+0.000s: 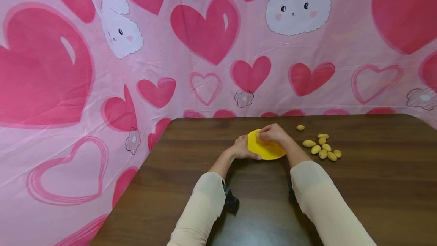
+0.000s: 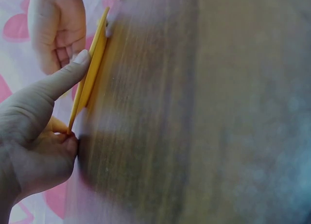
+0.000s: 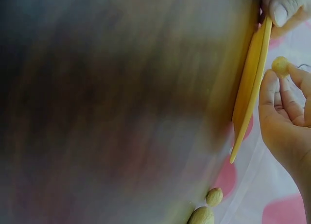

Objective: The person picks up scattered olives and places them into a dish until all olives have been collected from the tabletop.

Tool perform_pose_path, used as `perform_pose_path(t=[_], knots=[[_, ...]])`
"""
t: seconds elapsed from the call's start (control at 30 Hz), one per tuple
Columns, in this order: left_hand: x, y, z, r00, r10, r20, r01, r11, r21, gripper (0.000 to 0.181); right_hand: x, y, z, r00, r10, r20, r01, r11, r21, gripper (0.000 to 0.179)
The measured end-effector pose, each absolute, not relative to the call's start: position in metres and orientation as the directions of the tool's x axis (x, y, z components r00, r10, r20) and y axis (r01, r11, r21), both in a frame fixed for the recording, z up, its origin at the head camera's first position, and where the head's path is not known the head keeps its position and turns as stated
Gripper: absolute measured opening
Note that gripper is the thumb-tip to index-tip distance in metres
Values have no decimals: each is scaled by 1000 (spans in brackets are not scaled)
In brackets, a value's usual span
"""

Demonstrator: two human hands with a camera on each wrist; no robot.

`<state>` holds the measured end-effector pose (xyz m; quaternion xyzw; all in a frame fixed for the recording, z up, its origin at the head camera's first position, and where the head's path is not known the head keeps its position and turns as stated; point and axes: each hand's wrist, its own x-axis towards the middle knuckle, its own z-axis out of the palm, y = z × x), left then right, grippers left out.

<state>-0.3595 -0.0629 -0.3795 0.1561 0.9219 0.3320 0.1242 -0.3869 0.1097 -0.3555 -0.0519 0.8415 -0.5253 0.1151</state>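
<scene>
A shallow yellow plate (image 1: 268, 151) is at the far middle of the wooden table. My left hand (image 1: 241, 149) grips its left rim; in the left wrist view the thumb (image 2: 73, 71) lies along the rim. Over the plate, my right hand (image 1: 274, 133) pinches a small yellow oval fruit (image 3: 279, 66) between thumb and fingertips, and in the right wrist view the fruit is above the rim. The plate's floor shows no other fruit in the head view, though the right hand covers part of it.
To the right of the plate lies a loose cluster of several similar yellow fruits (image 1: 322, 154). A single fruit (image 1: 300, 127) sits apart, nearer the table's back edge. Behind the wooden table (image 1: 191, 151) hangs a pink cloth (image 1: 211, 86) with hearts and rabbits.
</scene>
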Motion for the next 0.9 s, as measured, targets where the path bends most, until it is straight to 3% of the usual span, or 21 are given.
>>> perform_pose_path(t=[0.9], knots=[[-360,-63,-378,-907,405,-119,238,724,647,90,-390,97,-360,-955,-268,-132,-68,626,-776,28]])
